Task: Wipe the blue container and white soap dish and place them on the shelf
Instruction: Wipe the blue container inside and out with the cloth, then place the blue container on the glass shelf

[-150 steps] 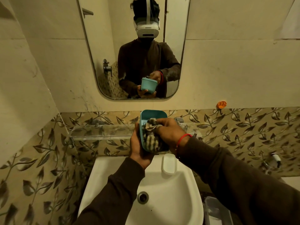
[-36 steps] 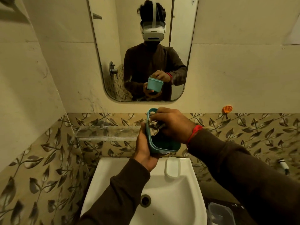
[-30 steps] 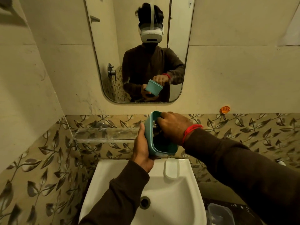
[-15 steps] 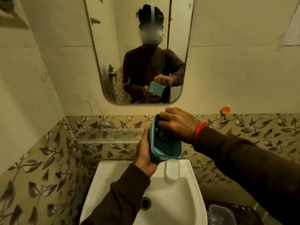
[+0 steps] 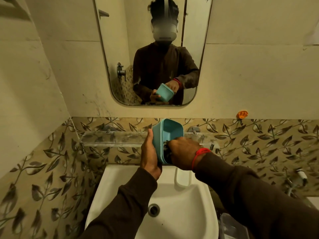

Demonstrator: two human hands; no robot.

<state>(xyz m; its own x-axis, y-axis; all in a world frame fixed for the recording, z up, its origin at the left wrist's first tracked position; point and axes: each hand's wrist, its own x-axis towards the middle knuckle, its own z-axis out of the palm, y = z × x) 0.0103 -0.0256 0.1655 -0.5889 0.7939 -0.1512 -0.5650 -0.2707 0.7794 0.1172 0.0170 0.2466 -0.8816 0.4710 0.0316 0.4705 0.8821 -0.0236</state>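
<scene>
The left hand (image 5: pixel 149 152) grips the outer side of the blue container (image 5: pixel 168 135), held tilted above the sink's (image 5: pixel 120 187) back edge, in front of the clear shelf (image 5: pixel 112 138). The right hand (image 5: pixel 183 153) is closed around a cloth (image 5: pixel 165 149) pressed inside it. The white soap dish (image 5: pixel 183 176) sits on the sink's back rim, just below.

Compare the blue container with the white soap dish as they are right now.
The blue container is held up on its side by the left hand; the white soap dish lies flat on the sink rim. The right hand presses a cloth inside the container; the dish is untouched. Neither is on the shelf.
</scene>
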